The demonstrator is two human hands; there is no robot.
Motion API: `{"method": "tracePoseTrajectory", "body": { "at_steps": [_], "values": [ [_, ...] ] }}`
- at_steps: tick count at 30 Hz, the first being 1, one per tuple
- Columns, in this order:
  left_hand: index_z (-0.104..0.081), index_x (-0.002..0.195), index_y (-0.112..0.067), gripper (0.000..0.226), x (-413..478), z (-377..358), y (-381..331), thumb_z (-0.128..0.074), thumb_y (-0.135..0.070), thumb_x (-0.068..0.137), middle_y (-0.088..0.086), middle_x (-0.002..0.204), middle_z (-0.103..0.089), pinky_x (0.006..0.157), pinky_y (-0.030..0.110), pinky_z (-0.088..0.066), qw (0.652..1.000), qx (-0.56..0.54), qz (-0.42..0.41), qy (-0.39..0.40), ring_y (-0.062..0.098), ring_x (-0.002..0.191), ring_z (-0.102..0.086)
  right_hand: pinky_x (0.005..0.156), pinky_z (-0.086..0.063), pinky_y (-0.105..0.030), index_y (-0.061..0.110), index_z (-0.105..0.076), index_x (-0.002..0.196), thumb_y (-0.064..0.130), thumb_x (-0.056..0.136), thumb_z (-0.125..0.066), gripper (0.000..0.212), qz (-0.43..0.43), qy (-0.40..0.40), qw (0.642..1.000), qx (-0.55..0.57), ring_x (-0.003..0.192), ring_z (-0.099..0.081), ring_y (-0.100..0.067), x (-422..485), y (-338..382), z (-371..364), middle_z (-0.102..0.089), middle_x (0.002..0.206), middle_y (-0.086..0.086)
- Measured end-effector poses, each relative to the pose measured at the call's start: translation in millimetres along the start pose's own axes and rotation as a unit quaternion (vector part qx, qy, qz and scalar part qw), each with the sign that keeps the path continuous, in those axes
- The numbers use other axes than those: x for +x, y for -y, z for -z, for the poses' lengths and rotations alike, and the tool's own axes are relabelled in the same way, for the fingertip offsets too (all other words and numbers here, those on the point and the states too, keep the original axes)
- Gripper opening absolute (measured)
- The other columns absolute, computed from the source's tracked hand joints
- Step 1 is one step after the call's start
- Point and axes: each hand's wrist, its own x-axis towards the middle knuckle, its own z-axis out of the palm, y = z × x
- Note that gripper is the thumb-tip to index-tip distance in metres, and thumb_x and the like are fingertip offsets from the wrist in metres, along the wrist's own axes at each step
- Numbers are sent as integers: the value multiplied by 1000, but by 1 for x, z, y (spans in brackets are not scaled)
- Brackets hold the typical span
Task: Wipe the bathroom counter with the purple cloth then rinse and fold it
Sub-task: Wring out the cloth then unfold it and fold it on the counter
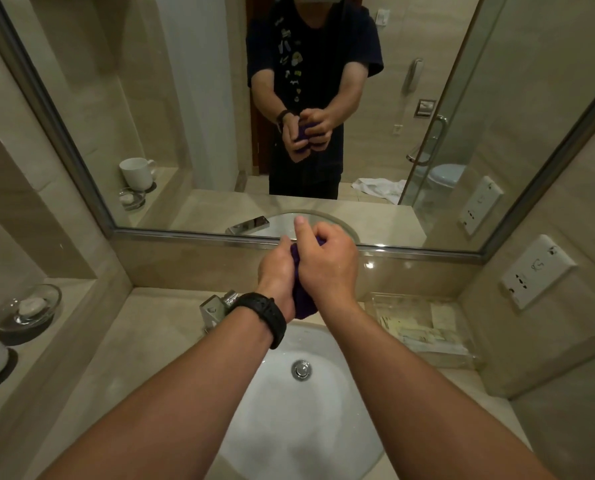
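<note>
Sink (327, 403) below; left hand (278, 271), right hand (327, 261) grip bunched purple cloth (303, 301)

Beige stone walls (587, 209), a steel-framed mirror (202, 116) (glass shower door (469, 98) in it), white wall sockets (537, 271) at right.

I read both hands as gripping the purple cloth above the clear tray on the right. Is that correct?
Not quite. The left hand and right hand do both grip the purple cloth, but they hold it over the sink, not the clear tray, which sits apart, off to the right. The head view shows this.
</note>
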Motion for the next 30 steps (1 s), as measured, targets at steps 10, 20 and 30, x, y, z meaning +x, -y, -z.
{"method": "tracePoseTrajectory", "body": {
  "at_steps": [10, 20, 30],
  "values": [
    [-74, 81, -17, 36, 12, 7, 5, -58, -49, 83, 5, 83, -74, 87, 51, -56, 995, 61, -43, -73, 28, 85, -71, 51, -36, -29, 22, -43, 47, 27, 95, -61, 52, -65, 46, 995, 53, 46, -38, -10, 13, -7, 1, -39, 42, 11],
    [-71, 116, -13, 58, 0, 20, -1, -55, -61, 88, 16, 115, -70, 94, 51, -51, 991, -48, 56, 113, 35, 106, -66, 92, -51, -28, 32, -65, 122, 34, 105, -45, 27, 35, 99, 994, -42, 109, -60, -7, 15, -15, 17, -66, 119, 10],
    [-72, 65, -16, 40, 19, 9, 11, -59, -53, 68, 5, 76, -73, 84, 53, -57, 992, 39, -55, -106, 31, 81, -72, 50, -34, -16, 22, -46, 62, 39, 99, -56, 42, -12, 6, 999, -40, 54, -45, -7, -3, -17, -8, -49, 57, 8]
  ]
}}
